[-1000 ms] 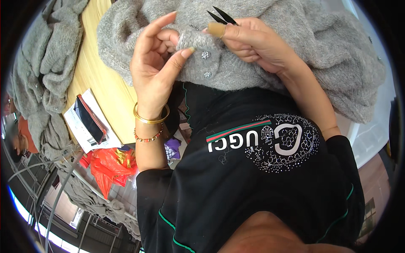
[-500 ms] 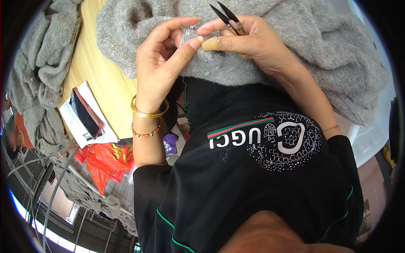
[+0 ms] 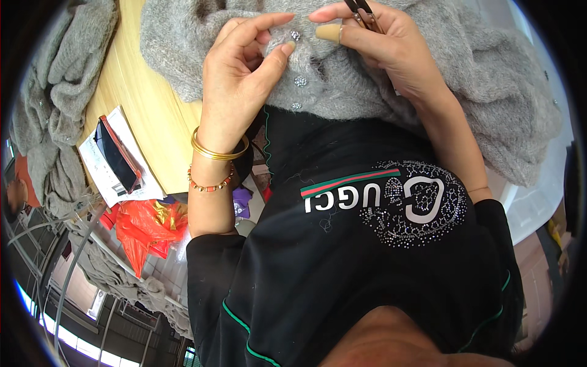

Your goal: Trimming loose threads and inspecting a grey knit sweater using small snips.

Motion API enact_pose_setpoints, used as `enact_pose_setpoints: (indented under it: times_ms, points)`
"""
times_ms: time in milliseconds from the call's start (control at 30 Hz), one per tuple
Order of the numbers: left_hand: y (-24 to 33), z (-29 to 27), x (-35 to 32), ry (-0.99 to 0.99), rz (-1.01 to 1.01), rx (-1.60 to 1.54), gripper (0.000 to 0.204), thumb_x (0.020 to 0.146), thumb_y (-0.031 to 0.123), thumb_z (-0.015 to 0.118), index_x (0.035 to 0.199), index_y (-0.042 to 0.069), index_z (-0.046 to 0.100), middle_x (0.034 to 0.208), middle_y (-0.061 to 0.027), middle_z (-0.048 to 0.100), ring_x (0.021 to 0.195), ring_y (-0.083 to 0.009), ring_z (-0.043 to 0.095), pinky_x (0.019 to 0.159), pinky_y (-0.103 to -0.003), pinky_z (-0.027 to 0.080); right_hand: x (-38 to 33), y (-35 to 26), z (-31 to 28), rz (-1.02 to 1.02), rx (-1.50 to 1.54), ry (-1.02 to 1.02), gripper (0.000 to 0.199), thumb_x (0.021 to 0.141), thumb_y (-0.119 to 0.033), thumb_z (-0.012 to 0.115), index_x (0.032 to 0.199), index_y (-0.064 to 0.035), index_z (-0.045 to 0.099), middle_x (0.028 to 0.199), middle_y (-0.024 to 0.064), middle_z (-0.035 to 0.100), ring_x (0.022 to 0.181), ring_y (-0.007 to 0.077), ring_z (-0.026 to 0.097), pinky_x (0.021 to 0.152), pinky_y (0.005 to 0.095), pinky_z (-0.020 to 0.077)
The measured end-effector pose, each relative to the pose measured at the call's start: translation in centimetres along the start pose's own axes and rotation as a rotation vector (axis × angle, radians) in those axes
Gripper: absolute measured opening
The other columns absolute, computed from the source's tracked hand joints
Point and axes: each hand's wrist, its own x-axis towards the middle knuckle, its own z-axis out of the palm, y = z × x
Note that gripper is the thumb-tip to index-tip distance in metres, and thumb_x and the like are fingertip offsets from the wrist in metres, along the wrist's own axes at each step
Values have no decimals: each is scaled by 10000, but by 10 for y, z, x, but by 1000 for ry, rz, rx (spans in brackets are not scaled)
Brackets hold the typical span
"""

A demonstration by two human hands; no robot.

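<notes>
Grey fuzzy knitwear [image 3: 342,79] lies bunched in front of me, with several small glittery buttons, one of them a button [image 3: 300,81] near its lower edge. My left hand [image 3: 241,67] grips a fold of the knit, thumb pressed beside another button [image 3: 295,35] and index finger stretched above it. To its right, apart from it, my right hand [image 3: 391,52] carries dark thread snips [image 3: 365,15], their blades cut off by the top edge. A beige finger cot [image 3: 328,32] covers my right thumb. Whether thread or a needle sits at those fingertips is too fine to tell.
Left of the work is a pale wooden table [image 3: 147,116] bearing papers [image 3: 150,177] and a dark pouch with a reddish edge [image 3: 116,156]. More grey knitwear [image 3: 67,79] is heaped at the far left. A red plastic bag [image 3: 143,235] lies below the table edge.
My right hand has drawn away to the right from my left hand, carrying the snips up toward the top edge. Buttons on the knit show more plainly. My left hand has shifted slightly.
</notes>
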Motion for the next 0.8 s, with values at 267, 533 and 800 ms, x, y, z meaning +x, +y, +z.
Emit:
enact_pose_setpoints:
  times_ms: [267,533,800]
  points:
    - [4,2,1,-9,94,208,308,848,42,810,1144,120,778,902,21,504,661,-35,445,580,-191,402,-1,4,-6,1,29,32,214,979,-90,694,1173,-2,714,712,-96,566,578,-14,417,525,171,277]
    - [10,10,1,59,165,406,258,812,138,865,1062,118,805,837,2,547,623,-70,486,580,-215,437,6,18,-15,-97,101,-71,202,986,-78,687,1158,27,708,962,20,723,826,43,626,708,188,474]
    - [6,9,7,149,483,701,140,864,96,802,1003,103,794,885,-50,617,633,-144,556,601,-276,481,11,24,-15,-480,-82,-183,265,979,-86,701,1208,46,680,956,1,703,842,51,618,741,200,486]
